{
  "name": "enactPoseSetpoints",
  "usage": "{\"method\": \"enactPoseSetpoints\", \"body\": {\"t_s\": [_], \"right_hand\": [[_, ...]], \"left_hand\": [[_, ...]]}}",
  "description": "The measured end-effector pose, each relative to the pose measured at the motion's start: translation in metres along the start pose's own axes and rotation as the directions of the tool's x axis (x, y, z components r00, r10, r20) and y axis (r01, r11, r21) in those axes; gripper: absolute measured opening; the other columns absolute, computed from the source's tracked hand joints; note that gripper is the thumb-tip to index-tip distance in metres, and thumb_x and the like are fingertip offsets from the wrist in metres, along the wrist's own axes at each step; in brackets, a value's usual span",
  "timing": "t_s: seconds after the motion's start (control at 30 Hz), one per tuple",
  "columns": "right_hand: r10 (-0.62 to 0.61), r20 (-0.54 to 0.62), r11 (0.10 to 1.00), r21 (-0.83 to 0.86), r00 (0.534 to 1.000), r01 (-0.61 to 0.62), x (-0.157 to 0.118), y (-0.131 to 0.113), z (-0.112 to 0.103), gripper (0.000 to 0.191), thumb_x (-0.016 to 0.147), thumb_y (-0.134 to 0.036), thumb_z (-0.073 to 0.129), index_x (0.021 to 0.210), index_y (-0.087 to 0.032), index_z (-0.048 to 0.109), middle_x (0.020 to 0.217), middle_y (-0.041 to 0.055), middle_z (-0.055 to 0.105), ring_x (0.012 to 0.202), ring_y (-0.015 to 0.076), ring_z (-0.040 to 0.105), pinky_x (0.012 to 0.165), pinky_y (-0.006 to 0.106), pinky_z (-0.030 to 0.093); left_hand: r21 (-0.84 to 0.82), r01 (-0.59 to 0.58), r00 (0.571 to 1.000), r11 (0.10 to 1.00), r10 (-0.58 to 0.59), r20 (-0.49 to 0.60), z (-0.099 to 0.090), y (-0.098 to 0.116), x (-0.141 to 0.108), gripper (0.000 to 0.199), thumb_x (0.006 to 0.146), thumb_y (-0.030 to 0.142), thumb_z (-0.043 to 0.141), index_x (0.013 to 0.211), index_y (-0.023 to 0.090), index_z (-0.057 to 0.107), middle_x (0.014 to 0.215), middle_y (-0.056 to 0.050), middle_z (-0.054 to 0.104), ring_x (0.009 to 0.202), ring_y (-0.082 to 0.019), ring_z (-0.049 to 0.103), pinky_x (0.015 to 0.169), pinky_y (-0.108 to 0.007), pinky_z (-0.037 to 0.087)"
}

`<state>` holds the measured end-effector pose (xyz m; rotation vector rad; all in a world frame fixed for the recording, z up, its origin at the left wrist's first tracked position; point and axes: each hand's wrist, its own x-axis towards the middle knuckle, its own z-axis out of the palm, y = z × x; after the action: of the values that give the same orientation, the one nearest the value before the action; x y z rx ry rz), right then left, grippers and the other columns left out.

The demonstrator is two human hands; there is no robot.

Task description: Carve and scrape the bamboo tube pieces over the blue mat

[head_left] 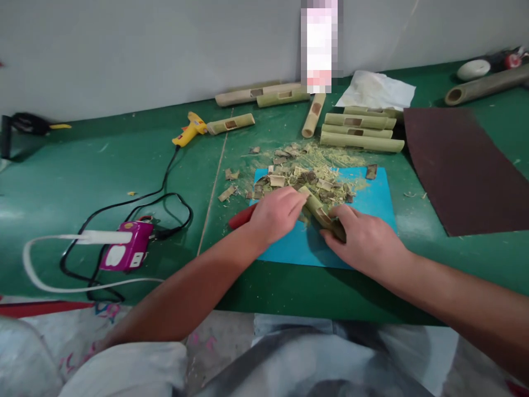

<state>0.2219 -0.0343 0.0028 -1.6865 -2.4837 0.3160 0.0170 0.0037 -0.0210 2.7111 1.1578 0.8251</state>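
the right hand (pixel 367 237) curls round a notched bamboo tube (pixel 316 205), the left hand (pixel 278 214) grips a red handle (pixel 241 218). flaky shavings (pixel 324 182) litter the green bench (pixel 124 149) below a grey wall (pixel 165 49).

A person's right hand (pixel 367 237) grips a bamboo tube (pixel 314 203) over a blue mat (pixel 306 257) near the front edge of a green table (pixel 314 292), the left hand (pixel 278 215) clasping a red handle (pixel 240 219); shavings (pixel 326 184) straddle the mat's back edge.
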Motion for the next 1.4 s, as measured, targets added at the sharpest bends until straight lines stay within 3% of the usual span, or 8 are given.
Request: {"method": "enactPoseSetpoints", "body": {"t_s": [0.13,0.27,0.57,0.73,0.93,1.2,1.4], "right_hand": [[0.000,0.038,1.000,-0.023,0.999,0.001,-0.001,0.000,0.000,0.018,0.087,-0.037,0.052,0.087,-0.019,0.053,0.081,0.0034,0.064,0.060,0.0149,0.053,0.052,0.029,0.018],[-0.015,0.028,1.000,-0.025,0.999,0.015,-0.001,0.001,-0.001,0.017,0.087,-0.037,0.052,0.086,-0.020,0.051,0.079,0.0026,0.063,0.059,0.0142,0.051,0.052,0.029,0.017],[-0.029,0.046,0.999,-0.013,0.999,0.030,0.002,0.001,0.000,0.017,0.086,-0.036,0.053,0.086,-0.019,0.051,0.078,0.0025,0.061,0.059,0.0138,0.049,0.052,0.028,0.017],[-0.026,0.048,1.000,-0.013,0.999,0.026,0.001,0.002,0.000,0.017,0.087,-0.036,0.053,0.086,-0.019,0.052,0.078,0.0024,0.061,0.059,0.0136,0.049,0.052,0.028,0.018],[-0.042,0.031,0.999,-0.029,0.999,0.043,0.000,0.002,0.000,0.019,0.087,-0.037,0.054,0.086,-0.019,0.053,0.076,0.0024,0.060,0.058,0.0142,0.049,0.052,0.028,0.018],[-0.150,0.002,0.982,-0.119,0.989,0.149,0.000,-0.006,0.002,0.014,0.091,-0.027,0.048,0.086,-0.017,0.056,0.079,0.0060,0.062,0.060,0.0153,0.052,0.051,0.029,0.019],[-0.043,0.057,0.993,-0.105,0.997,0.048,0.000,-0.007,0.000,0.018,0.090,-0.035,0.052,0.086,-0.018,0.056,0.077,0.0047,0.062,0.058,0.0149,0.051,0.050,0.029,0.020]], "left_hand": [[0.001,-0.020,0.999,1.000,0.020,0.025,0.000,-0.006,0.001,0.029,0.100,0.024,0.041,0.106,0.011,0.066,0.083,-0.007,0.068,0.079,-0.016,0.064,0.075,-0.028,0.053],[0.055,0.060,0.998,0.997,-0.060,-0.003,0.000,-0.006,0.002,0.030,0.100,0.023,0.040,0.097,0.011,0.067,0.078,-0.006,0.066,0.076,-0.015,0.062,0.074,-0.027,0.052],[0.011,-0.017,0.997,1.000,0.017,0.070,-0.002,0.001,0.003,0.031,0.101,0.025,0.038,0.105,0.012,0.065,0.082,-0.006,0.067,0.079,-0.015,0.064,0.074,-0.027,0.053],[0.035,-0.004,0.999,0.999,0.002,0.042,-0.001,0.003,0.001,0.031,0.101,0.026,0.037,0.105,0.013,0.066,0.086,-0.007,0.069,0.082,-0.016,0.065,0.077,-0.029,0.054],[0.030,-0.081,0.996,0.996,0.080,0.042,-0.004,0.007,-0.002,0.028,0.101,0.023,0.040,0.108,0.012,0.065,0.082,-0.006,0.068,0.078,-0.015,0.065,0.075,-0.027,0.055],[-0.039,-0.053,0.997,0.998,0.055,0.050,-0.001,0.007,0.004,0.027,0.101,0.024,0.040,0.105,0.013,0.065,0.089,-0.007,0.069,0.084,-0.016,0.065,0.079,-0.029,0.055],[0.007,-0.084,0.994,0.996,0.083,0.071,-0.002,0.009,-0.001,0.029,0.101,0.022,0.038,0.108,0.013,0.064,0.081,-0.005,0.066,0.077,-0.015,0.064,0.073,-0.027,0.054]]}}
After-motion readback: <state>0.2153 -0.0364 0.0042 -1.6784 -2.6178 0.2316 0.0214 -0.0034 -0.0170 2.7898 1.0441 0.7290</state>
